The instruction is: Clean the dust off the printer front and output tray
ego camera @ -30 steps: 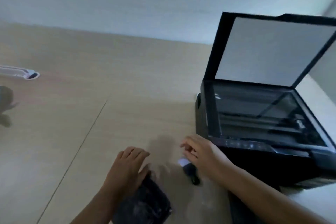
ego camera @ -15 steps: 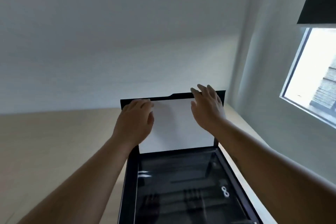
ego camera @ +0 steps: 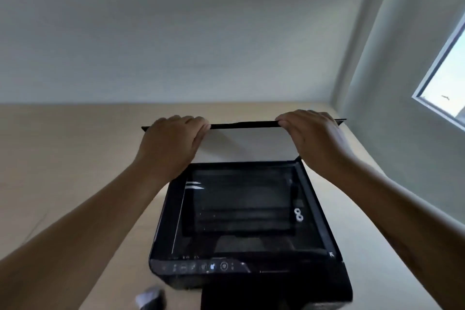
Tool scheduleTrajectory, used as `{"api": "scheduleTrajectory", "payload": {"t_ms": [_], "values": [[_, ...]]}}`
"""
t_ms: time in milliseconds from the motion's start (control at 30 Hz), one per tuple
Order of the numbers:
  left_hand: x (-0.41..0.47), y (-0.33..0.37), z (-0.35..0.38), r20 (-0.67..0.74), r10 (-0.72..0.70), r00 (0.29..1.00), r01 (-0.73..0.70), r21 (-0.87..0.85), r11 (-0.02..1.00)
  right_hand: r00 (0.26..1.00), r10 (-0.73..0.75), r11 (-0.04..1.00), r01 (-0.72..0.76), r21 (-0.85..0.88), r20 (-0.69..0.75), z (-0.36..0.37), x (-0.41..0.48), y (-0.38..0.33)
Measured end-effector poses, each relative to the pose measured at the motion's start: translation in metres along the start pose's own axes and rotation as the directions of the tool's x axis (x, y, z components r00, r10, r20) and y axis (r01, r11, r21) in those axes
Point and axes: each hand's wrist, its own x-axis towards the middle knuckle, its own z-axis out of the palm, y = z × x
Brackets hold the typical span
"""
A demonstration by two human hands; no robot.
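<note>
Wooden tabletop (ego camera: 63, 158) carries the black printer (ego camera: 246, 234) along its right edge, scanner lid (ego camera: 241, 141) raised. I see the left hand (ego camera: 171, 143) and right hand (ego camera: 314, 138) curled over the lid's top edge, gripping either end.

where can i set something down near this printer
Widest bare patch: table left of the printer, up to the back wall. Right of it, a narrow strip along the side wall, under the right forearm. A blurred object crowds the front-left corner.

Pale grey walls (ego camera: 176, 33), light wooden table (ego camera: 63, 146), bright window (ego camera: 448, 78) at right.
</note>
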Motion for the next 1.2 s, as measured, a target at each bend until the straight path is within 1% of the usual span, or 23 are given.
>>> {"api": "scheduleTrajectory", "payload": {"t_ms": [100,167,233,300,367,400,467,600,667,767,867,933,1033,1100,1133,1167,1200], "values": [[-0.063,0.014,0.003,0.01,0.054,0.998,-0.054,-0.073,0.996,0.999,-0.021,0.999,0.022,0.042,-0.026,-0.004,-0.069,-0.019],[-0.107,0.022,0.02,0.001,0.073,0.997,-0.073,-0.099,0.992,0.999,-0.045,0.997,0.046,0.056,-0.012,0.007,-0.118,-0.026],[-0.149,0.032,0.048,0.086,0.061,0.994,-0.051,-0.104,0.993,0.995,-0.04,0.999,0.038,0.029,0.087,0.033,-0.167,-0.028],[-0.184,0.044,0.076,0.231,0.051,0.972,-0.025,-0.114,0.993,0.965,-0.024,0.998,0.04,-0.054,0.26,0.061,-0.209,-0.031],[-0.202,0.056,0.098,0.35,0.025,0.936,0.015,-0.113,0.994,0.912,0.047,0.988,0.017,-0.152,0.408,0.081,-0.234,-0.038],[-0.204,0.061,0.104,0.385,-0.002,0.923,0.045,-0.102,0.994,0.892,0.105,0.98,-0.019,-0.197,0.439,0.089,-0.237,-0.044],[-0.198,0.069,0.111,0.424,-0.044,0.904,0.091,-0.092,0.992,0.886,0.187,0.966,-0.088,-0.243,0.425,0.101,-0.226,-0.059],[-0.18,0.073,0.116,0.482,-0.002,0.876,0.051,-0.089,0.995,0.89,0.274,0.943,-0.175,-0.283,0.364,0.12,-0.2,-0.078],[-0.177,0.07,0.117,0.489,-0.011,0.872,0.062,-0.088,0.994,0.895,0.289,0.937,-0.191,-0.293,0.341,0.122,-0.2,-0.078],[-0.176,0.066,0.117,0.485,-0.059,0.873,0.108,-0.074,0.991,0.893,0.272,0.941,-0.169,-0.294,0.359,0.12,-0.198,-0.07],[-0.173,0.062,0.118,0.479,-0.145,0.866,0.195,-0.054,0.979,0.874,0.318,0.931,-0.215,-0.294,0.367,0.122,-0.189,-0.065],[-0.175,0.061,0.116,0.483,-0.175,0.858,0.222,-0.042,0.974,0.873,0.334,0.925,-0.231,-0.301,0.356,0.122,-0.188,-0.066],[-0.176,0.064,0.116,0.465,-0.192,0.864,0.234,-0.034,0.972,0.84,0.352,0.924,-0.241,-0.297,0.414,0.12,-0.188,-0.069],[-0.176,0.065,0.115,0.457,-0.193,0.869,0.234,-0.034,0.972,0.824,0.342,0.939,-0.276,-0.206,0.451,0.117,-0.185,-0.068],[-0.176,0.066,0.115,0.461,-0.194,0.866,0.233,-0.028,0.972,0.806,0.354,0.933,-0.342,-0.114,0.474,0.109,-0.179,-0.068],[-0.177,0.063,0.116,0.453,-0.199,0.869,0.231,-0.015,0.973,0.786,0.386,0.896,-0.443,0.005,0.482,0.093,-0.171,-0.071],[-0.175,0.065,0.114,0.431,-0.205,0.879,0.234,-0.015,0.972,0.793,0.428,0.837,-0.529,0.141,0.434,0.073,-0.162,-0.076]]}}
